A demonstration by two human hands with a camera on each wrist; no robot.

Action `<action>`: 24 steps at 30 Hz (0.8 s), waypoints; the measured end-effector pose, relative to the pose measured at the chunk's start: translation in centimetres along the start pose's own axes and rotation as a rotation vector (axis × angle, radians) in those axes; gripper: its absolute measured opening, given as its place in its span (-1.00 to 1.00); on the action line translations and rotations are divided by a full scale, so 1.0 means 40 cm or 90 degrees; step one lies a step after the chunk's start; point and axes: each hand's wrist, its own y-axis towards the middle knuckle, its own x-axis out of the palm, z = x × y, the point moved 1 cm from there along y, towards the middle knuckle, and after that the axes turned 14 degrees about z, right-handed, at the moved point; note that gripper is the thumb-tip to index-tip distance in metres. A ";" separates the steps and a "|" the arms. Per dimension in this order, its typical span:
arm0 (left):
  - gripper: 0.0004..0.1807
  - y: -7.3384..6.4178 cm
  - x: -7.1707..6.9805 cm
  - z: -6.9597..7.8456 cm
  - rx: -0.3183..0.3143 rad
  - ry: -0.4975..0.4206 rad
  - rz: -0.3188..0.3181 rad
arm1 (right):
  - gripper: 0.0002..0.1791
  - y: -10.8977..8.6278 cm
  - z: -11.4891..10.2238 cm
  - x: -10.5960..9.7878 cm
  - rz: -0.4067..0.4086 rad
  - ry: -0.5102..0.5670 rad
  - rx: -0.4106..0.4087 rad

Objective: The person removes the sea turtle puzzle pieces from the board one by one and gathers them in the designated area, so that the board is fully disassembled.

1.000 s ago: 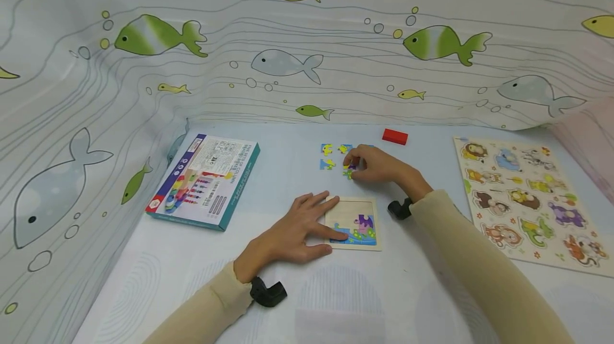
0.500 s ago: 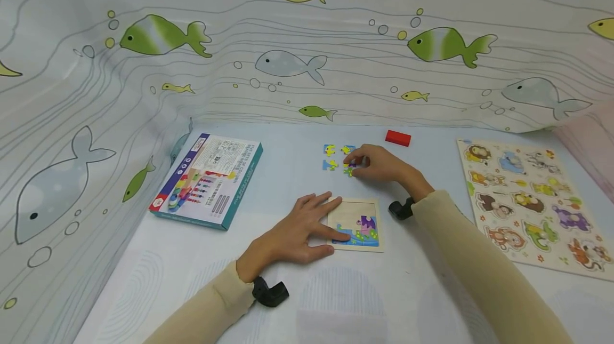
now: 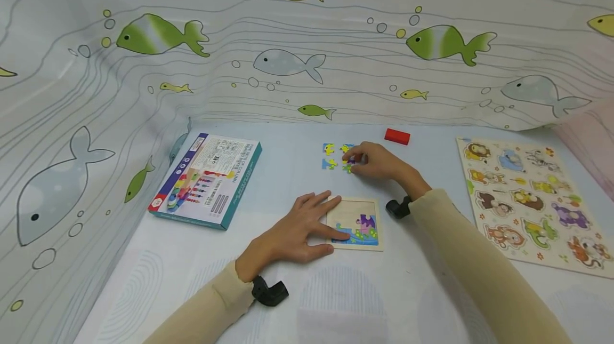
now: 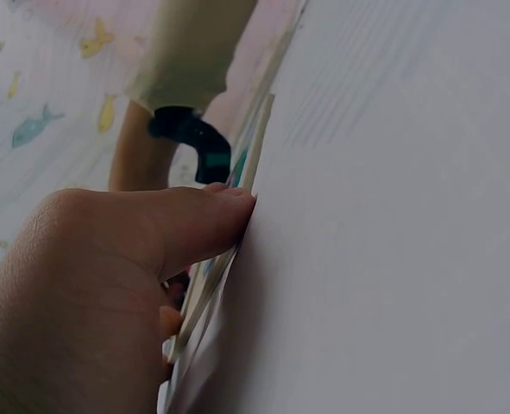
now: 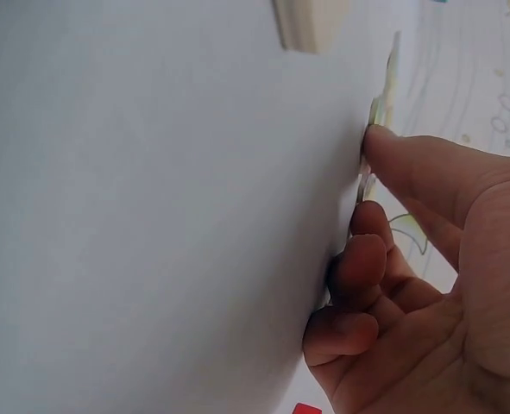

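My left hand (image 3: pixel 299 232) lies with spread fingers over the left side of a small square wooden puzzle tray (image 3: pixel 380 224); its thumb is at the tray's near left edge. Blue, green and purple pieces fill the tray's lower part and right side. Beyond the tray, my right hand (image 3: pixel 376 161) pinches a jigsaw piece (image 3: pixel 346 168) with purple and green on it, thumb and index finger at its edges, low on the table; the hand hides part of it. Loose jigsaw pieces (image 3: pixel 328 164) with yellow and blue lie just left of that hand. The right wrist view shows the thumb (image 5: pixel 401 159) against thin pieces.
A boxed toy set (image 3: pixel 206 181) lies at the left. At the right is a wooden animal puzzle board (image 3: pixel 532 205). A red block (image 3: pixel 397 136) rests at the back, beyond the right hand. A fish-patterned curtain (image 3: pixel 288 93) closes off the back and left.
The head view shifts slightly. Both hands stay nearly in place, the left on the tray and the right at the same jigsaw piece.
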 end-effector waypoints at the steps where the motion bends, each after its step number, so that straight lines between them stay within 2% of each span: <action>1: -0.59 0.000 0.001 0.000 0.002 0.001 0.002 | -0.61 -0.001 0.000 0.000 0.003 0.002 0.000; 9: -0.61 -0.002 -0.001 -0.002 0.014 0.011 0.012 | -0.64 -0.027 0.012 -0.014 0.029 0.061 0.014; 17: -0.61 0.005 -0.004 -0.003 0.000 0.007 0.006 | -0.74 -0.101 0.030 -0.042 0.013 0.137 0.031; 24: -0.61 0.006 0.006 -0.005 -0.012 -0.002 0.004 | -0.84 -0.169 0.037 -0.051 0.007 0.152 0.021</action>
